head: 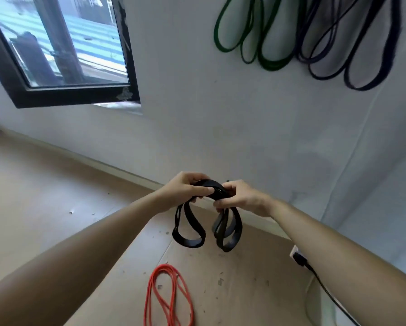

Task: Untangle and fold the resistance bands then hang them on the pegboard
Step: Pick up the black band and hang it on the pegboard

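Wall point(220, 125): purple band point(352, 55) and green band point(251, 43) already hung, pegs out of frame.
Floor point(56, 184): orange band point(173, 288) lying loose in loops, untouched.
Black band point(189, 242): in air near wall, folded in several loops, fold looks nearly done, hanging left.
Left hand point(187, 188), right hand point(242, 198): both pinching its top.
Est. roughly halfway.
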`<action>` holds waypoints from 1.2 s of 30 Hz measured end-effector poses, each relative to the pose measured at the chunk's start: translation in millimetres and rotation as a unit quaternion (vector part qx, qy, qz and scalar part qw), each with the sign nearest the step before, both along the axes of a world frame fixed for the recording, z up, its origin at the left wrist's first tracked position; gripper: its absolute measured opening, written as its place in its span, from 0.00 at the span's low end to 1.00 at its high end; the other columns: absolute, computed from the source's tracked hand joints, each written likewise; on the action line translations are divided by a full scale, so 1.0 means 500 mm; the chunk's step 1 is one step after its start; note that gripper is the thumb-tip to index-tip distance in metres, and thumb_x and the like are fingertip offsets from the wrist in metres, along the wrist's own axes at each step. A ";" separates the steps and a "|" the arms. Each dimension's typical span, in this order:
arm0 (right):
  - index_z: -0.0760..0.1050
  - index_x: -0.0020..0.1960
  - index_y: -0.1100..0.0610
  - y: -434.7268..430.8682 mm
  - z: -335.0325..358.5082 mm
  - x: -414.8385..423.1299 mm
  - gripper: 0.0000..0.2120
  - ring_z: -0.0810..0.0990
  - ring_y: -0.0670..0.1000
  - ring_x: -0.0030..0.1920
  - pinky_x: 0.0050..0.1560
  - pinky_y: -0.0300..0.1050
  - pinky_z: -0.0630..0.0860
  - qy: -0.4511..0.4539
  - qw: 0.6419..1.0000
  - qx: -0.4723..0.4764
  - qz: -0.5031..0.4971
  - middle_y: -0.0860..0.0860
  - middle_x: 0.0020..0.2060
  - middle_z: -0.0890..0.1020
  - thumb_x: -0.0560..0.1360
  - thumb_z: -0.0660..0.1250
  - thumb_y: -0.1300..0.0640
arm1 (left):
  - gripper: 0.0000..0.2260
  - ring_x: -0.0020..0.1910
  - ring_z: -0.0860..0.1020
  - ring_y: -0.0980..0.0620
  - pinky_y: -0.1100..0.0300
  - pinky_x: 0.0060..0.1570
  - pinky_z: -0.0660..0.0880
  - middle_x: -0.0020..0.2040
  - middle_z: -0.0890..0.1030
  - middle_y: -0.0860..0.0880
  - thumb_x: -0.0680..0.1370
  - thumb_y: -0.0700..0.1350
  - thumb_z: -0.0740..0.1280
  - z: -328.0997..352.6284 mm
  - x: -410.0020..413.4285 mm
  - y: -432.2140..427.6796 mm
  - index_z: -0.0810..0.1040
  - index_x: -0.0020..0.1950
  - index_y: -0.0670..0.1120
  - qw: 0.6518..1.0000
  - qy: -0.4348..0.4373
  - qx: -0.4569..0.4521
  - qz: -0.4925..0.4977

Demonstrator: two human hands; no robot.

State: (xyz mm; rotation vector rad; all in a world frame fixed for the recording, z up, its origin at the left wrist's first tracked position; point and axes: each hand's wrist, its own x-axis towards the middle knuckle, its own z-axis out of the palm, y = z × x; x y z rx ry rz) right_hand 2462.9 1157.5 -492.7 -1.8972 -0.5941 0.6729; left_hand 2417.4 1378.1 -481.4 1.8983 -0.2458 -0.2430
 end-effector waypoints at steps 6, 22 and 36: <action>0.79 0.57 0.57 -0.031 0.205 -0.003 0.15 0.79 0.50 0.44 0.49 0.51 0.76 -0.108 0.992 0.049 -0.034 0.53 0.42 0.79 0.72 0.76 0.59 | 0.07 0.35 0.74 0.54 0.63 0.36 0.72 0.37 0.79 0.48 0.79 0.45 0.71 0.208 0.030 -0.007 0.85 0.55 0.46 0.994 -0.103 0.020 0.009; 0.78 0.62 0.60 -0.115 0.677 0.058 0.13 0.77 0.51 0.37 0.47 0.50 0.77 -0.195 0.955 0.205 -0.092 0.51 0.37 0.80 0.78 0.71 0.63 | 0.14 0.36 0.75 0.51 0.57 0.43 0.76 0.36 0.75 0.48 0.77 0.48 0.73 0.599 0.108 -0.028 0.82 0.57 0.39 0.977 -0.213 0.012 -0.028; 0.78 0.64 0.59 -0.176 0.924 0.118 0.13 0.73 0.48 0.35 0.40 0.45 0.73 -0.226 0.877 0.408 -0.120 0.53 0.39 0.78 0.80 0.66 0.60 | 0.19 0.33 0.72 0.51 0.58 0.38 0.74 0.36 0.74 0.47 0.79 0.50 0.71 0.867 0.223 -0.135 0.80 0.59 0.35 0.943 -0.292 -0.158 0.031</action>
